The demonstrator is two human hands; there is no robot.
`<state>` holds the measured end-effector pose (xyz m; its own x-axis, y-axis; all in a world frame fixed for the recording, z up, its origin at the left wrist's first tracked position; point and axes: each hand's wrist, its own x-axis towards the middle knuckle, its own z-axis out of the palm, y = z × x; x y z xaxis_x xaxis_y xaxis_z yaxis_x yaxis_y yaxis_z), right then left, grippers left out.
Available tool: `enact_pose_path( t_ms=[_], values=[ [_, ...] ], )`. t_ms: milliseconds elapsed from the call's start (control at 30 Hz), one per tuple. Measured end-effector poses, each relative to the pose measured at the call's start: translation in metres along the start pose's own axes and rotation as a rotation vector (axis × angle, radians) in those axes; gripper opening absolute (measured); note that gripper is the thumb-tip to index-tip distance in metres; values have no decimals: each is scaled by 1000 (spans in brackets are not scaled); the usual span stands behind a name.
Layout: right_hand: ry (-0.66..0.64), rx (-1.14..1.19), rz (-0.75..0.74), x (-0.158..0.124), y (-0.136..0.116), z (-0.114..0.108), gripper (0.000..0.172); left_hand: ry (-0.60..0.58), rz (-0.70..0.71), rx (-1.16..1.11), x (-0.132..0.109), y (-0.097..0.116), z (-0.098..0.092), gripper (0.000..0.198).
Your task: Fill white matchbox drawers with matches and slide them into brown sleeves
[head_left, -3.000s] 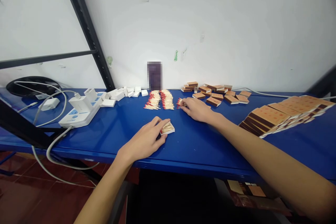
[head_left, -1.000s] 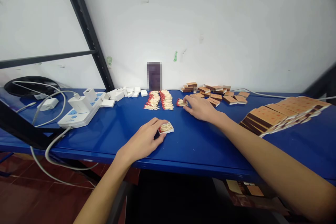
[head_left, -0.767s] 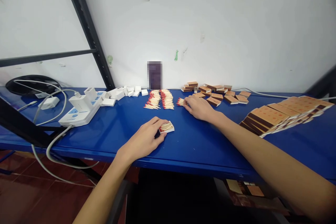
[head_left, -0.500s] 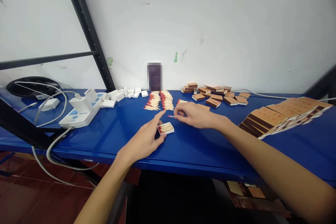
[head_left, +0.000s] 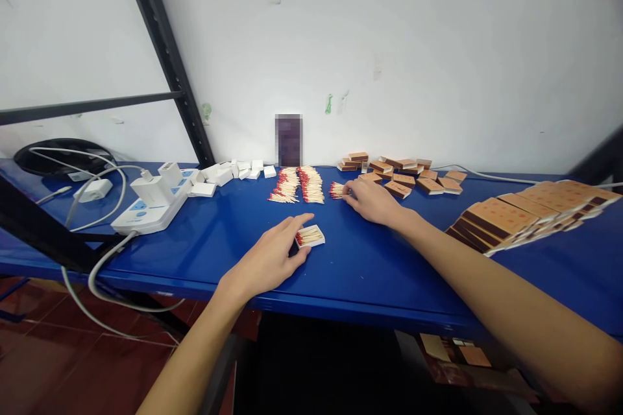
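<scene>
My left hand (head_left: 272,255) rests on the blue table, its thumb and fingers around a small white matchbox tray (head_left: 317,244). Inside the tray lie several red-headed matches (head_left: 310,235), heads toward my palm. Farther back and to the right, my right hand (head_left: 372,200) has its fingertips pinched at the right end of a small pile of matches (head_left: 336,190). The fingers partly cover that pile, so how many matches they grip is hidden. Two larger rows of matches, a left row (head_left: 285,185) and a right row (head_left: 310,184), lie behind the tray.
White trays (head_left: 219,175) are heaped at the back left, beside a power strip (head_left: 156,204) with chargers and cables. Brown matchbox sleeves (head_left: 403,180) lie scattered at the back right. Flattened stacked sleeves (head_left: 506,217) fan out at the right. A black shelf post (head_left: 165,55) rises at left.
My right hand has moved back and right from near the tray to the small match pile. The match that stuck out of its fingers no longer shows there. My left hand keeps holding the tray.
</scene>
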<state>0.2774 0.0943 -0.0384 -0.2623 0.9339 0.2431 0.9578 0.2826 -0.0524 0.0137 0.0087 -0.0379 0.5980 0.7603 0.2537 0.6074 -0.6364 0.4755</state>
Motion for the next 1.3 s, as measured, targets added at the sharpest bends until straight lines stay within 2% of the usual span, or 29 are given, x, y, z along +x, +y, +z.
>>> enact_pose_path(
  t_ms=[200,333,467,567,633,700,833,967,1067,1300],
  values=[
    [-16,-3,-14,2,1,5,16,-3,9,11,0,-1,-1,51],
    [-15,11,-61,-1,-2,-3,19,-7,1,21,0,-2,0,52],
    [17,209,-269,-16,-26,-23,16,16,-17,-29,0,-1,1,62],
    [-146,372,-432,-27,-50,-33,16,20,-20,-64,0,-2,2,69],
    [-188,426,-477,-29,-58,-32,16,13,-10,-51,-1,-2,2,67],
    [-124,421,-427,-26,-54,-27,18,7,-2,-30,-1,-2,1,62],
    [39,244,-185,-12,-24,-15,18,5,-3,-17,-1,-1,0,60],
    [-29,2,-40,-3,-1,-6,15,0,-3,-10,-1,-1,0,60],
    [-65,-41,-32,-2,1,-3,17,2,-1,-8,-1,-1,0,59],
    [-128,12,-123,-7,-16,-8,13,11,0,6,-1,-1,0,58]
  ],
)
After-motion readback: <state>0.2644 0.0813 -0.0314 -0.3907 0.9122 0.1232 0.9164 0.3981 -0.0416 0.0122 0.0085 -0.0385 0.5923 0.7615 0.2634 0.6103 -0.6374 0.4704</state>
